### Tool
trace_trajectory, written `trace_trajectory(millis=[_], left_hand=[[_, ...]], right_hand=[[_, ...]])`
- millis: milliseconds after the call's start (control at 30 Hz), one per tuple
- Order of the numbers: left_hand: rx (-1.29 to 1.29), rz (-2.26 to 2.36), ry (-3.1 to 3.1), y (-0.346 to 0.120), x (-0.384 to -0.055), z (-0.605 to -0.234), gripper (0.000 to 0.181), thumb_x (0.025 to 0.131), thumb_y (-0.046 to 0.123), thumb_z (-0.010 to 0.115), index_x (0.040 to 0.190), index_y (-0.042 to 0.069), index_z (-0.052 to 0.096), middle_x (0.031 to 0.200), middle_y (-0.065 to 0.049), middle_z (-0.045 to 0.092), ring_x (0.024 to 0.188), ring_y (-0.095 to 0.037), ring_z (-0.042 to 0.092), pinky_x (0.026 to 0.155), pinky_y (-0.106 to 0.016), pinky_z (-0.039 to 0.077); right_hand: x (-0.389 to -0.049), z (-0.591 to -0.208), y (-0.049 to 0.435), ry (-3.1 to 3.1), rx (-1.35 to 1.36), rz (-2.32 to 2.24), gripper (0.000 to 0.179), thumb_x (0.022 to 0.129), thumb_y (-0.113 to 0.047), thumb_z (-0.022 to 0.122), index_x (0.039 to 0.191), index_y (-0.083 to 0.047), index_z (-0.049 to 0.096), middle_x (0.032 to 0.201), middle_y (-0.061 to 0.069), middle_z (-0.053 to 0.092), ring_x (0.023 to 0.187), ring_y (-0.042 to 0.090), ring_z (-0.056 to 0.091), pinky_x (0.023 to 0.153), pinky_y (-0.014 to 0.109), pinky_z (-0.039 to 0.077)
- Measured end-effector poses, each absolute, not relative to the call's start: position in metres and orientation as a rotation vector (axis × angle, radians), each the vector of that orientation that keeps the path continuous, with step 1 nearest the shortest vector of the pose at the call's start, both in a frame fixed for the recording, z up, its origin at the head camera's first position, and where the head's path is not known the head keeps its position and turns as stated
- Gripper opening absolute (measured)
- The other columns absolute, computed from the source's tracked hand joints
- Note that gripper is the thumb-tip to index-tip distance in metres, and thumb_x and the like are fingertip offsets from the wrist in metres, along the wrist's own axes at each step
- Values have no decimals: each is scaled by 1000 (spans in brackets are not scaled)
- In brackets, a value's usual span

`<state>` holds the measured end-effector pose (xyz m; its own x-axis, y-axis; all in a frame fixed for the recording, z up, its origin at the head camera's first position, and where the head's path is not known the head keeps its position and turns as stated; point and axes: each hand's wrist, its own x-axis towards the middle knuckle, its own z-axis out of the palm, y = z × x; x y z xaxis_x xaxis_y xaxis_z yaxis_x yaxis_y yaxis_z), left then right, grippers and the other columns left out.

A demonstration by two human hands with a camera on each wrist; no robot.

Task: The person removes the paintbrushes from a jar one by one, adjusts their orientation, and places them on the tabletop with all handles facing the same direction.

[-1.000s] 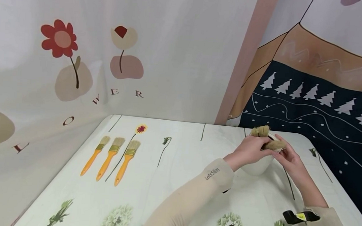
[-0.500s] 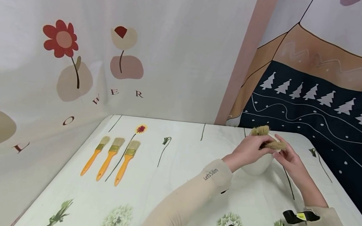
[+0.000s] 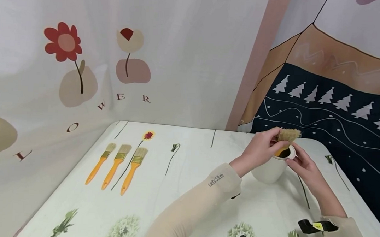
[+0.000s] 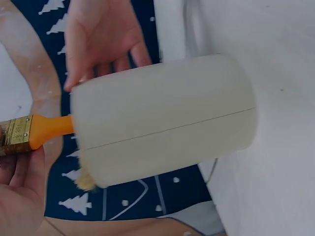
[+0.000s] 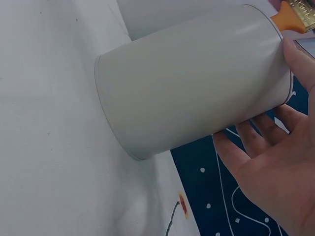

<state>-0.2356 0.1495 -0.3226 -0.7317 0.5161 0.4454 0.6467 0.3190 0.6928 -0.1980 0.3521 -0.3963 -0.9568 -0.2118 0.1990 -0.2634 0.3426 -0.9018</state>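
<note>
My left hand point(image 3: 258, 147) pinches a paintbrush point(image 3: 289, 135) just below its tan bristles. The brush stands bristles up, its orange handle point(image 4: 51, 128) running down behind the rim of a white cylindrical cup point(image 3: 268, 172). My right hand point(image 3: 307, 166) holds the cup near the top, with the thumb at the rim and the fingers along the far side, as the right wrist view shows. Behind the cup's mouth, in the left wrist view, a second tuft of bristles point(image 4: 84, 180) peeks out; the head view hides it behind my left hand. The cup's dark inside shows beneath the held brush.
Three orange-handled paintbrushes point(image 3: 116, 167) lie side by side on the left of the table. The white tablecloth point(image 3: 187, 189) has printed flowers and stems. A pale curtain point(image 3: 192, 62) and a dark tree-patterned cloth point(image 3: 323, 117) hang behind the table.
My left hand has lifted and turned the brush, so its bristles moved from low across the cup's right rim to upright above it. The cup's opening now shows. My right hand stays put.
</note>
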Motion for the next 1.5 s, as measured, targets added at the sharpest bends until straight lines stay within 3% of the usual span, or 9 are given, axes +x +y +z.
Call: trace_trajectory(millis=[400, 700, 1067, 1300, 1500], left_hand=[[-1102, -1534, -2187, 120, -229, -287, 30, 92, 18, 60, 119, 7, 55, 111, -6, 66, 96, -2, 64, 75, -4, 47], [-1040, -1632, -2121, 88, -229, -275, 33, 92, 16, 61, 121, 8, 51, 116, -7, 61, 104, -9, 61, 79, -11, 50], [-962, -1690, -2134, 40, -235, -278, 29, 91, 14, 62, 118, 8, 53, 111, -9, 60, 100, -17, 63, 75, -18, 55], [-901, -1725, -2109, 4, -245, -286, 25, 91, 11, 63, 114, 8, 55, 109, -10, 62, 100, -18, 65, 77, -24, 56], [-800, -1677, -2148, -30, -251, -292, 23, 89, 13, 66, 110, 8, 59, 104, -9, 64, 95, -17, 67, 76, -27, 57]], right_hand=[[-199, -396, 351, -2534, 458, 1730, 64, 101, -14, 44, 153, -21, 9, 157, 2, 13, 117, -17, 37, 86, 2, 40], [-200, -399, 351, -2586, 322, 1663, 63, 100, -26, 46, 152, -30, 10, 158, 0, 12, 128, -3, 34, 84, 2, 40], [-198, -396, 351, -2596, 337, 1648, 64, 100, -23, 46, 152, -27, 8, 159, 3, 9, 128, -3, 33, 85, 1, 40], [-203, -405, 355, -2558, 317, 1690, 64, 99, -24, 49, 151, -31, 13, 157, -5, 14, 125, -9, 34, 84, 2, 41], [-211, -416, 364, -2537, 341, 1712, 64, 99, -24, 49, 151, -32, 14, 157, -5, 13, 131, -2, 33, 84, 3, 42]])
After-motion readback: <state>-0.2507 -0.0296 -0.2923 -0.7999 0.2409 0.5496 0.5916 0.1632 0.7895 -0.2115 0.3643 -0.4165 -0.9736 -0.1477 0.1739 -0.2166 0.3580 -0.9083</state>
